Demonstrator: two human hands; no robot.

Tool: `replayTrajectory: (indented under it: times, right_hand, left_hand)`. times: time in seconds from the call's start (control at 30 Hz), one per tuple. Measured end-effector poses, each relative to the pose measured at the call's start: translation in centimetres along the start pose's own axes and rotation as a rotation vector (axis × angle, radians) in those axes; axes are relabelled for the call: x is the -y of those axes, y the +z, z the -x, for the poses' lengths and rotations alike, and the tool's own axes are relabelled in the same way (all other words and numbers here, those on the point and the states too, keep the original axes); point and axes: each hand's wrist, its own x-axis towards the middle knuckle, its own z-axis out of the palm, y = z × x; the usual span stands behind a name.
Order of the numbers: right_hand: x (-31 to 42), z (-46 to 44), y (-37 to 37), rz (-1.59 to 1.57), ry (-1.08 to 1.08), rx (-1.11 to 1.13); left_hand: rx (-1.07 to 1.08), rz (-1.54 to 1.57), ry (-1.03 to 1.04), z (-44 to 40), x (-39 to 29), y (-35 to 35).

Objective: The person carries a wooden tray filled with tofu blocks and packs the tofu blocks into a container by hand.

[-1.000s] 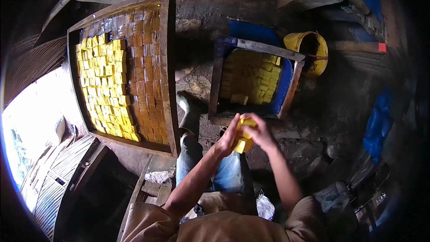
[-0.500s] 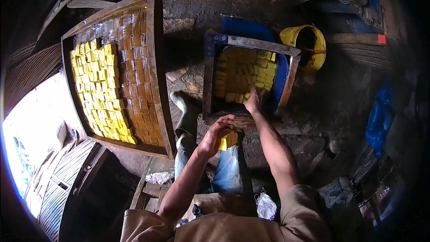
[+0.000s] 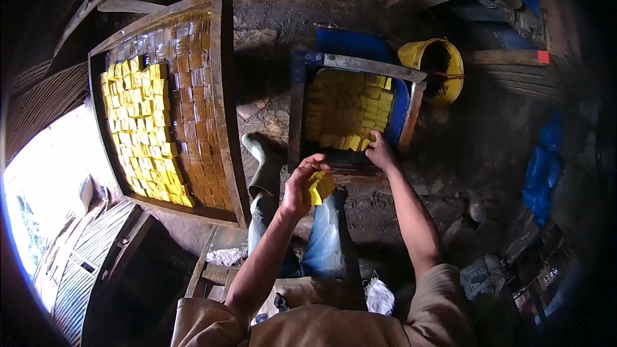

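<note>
My left hand (image 3: 301, 187) is curled around a small stack of yellow tofu blocks (image 3: 320, 187) and holds it above my knees. My right hand (image 3: 380, 151) reaches to the near right corner of a blue-lined, wood-framed tub (image 3: 411, 112). Its fingers are closed on a yellow tofu block (image 3: 372, 137) at the inner edge. More tofu blocks (image 3: 376, 104) lie close together inside the tub, the far left ones in shadow. My fingertips partly hide the piece at the right hand.
On the left, a wood-framed woven tray (image 3: 196, 106) carries rows of yellow tofu blocks (image 3: 138, 125). A yellow bucket (image 3: 454, 67) lies beyond the tub's right corner. Blue plastic (image 3: 543, 167) hangs at the right. My boot (image 3: 262, 160) stands between tray and tub.
My right hand has drawn back from inside the tub towards its near right corner. My left hand with the tofu blocks has shifted slightly up and left.
</note>
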Motion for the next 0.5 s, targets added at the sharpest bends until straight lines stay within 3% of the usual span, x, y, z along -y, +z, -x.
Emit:
replayTrajectory:
  times: [0.07,0.13,0.2,0.27,0.3,0.33,0.4,0.47,0.5]
  right_hand:
    - [4.0,5.1,-1.1,-0.124,-0.143,-0.113]
    - [13.2,11.8,-3.3,-0.406,-0.042,0.108]
    - [14.8,15.2,-1.1,-0.199,-0.325,0.038]
    - [14.0,16.2,0.8,-0.196,-0.295,0.007]
    - [12.8,15.7,1.0,-0.423,-0.177,0.048]
    - [12.7,15.0,0.1,-0.455,-0.162,0.018]
    - [10.5,12.0,-1.8,-0.649,-0.054,0.117]
    - [10.9,8.1,-5.3,-0.376,-0.119,0.216]
    - [10.8,5.9,-6.6,-0.007,-0.203,0.200]
  left_hand:
    - [0.001,0.011,0.020,-0.8,0.5,-0.3]
    - [-0.047,0.009,0.010,-1.0,1.1,0.4]
    - [0.017,0.094,0.032,-1.4,2.7,1.1]
    - [-0.057,0.227,0.031,-1.7,3.9,3.9]
    - [-0.087,0.058,0.015,-2.1,4.3,4.2]
    - [-0.104,0.249,-0.006,-3.2,5.0,4.8]
    - [-0.180,0.233,-0.037,-5.7,5.6,6.2]
    - [-0.211,0.180,-0.155,-6.6,4.0,6.9]
    - [-0.269,0.064,-0.085,-6.7,3.7,6.2]
